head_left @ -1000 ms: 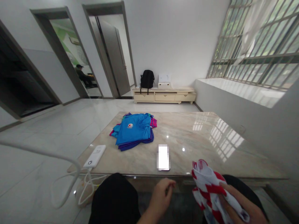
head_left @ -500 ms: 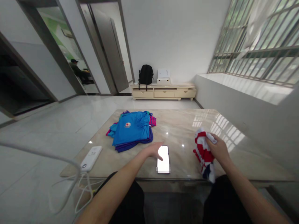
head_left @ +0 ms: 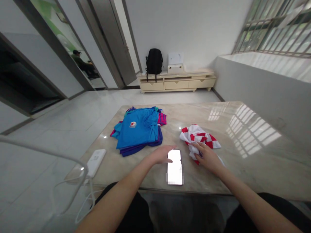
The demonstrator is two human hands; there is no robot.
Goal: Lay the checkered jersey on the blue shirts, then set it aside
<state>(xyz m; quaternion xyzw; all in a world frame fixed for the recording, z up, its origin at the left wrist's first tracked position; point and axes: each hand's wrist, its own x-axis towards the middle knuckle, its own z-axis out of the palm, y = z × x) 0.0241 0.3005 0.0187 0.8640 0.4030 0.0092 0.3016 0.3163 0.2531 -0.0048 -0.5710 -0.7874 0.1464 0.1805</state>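
Right hand (head_left: 207, 158) grasps a fold of a red-and-white checked garment (head_left: 199, 137), which lies crumpled on the marble table (head_left: 243, 174). Left hand (head_left: 159, 155) lies open, fingertips (head_left: 171, 148) at the upper edge of a lit smartphone (head_left: 174, 166), near a stack of folded blue shirts (head_left: 137, 132)

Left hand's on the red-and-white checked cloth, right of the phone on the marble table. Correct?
No, it's the right hand on the red-and-white checked cloth, as the head view shows. The cloth is right of the phone on the marble table.
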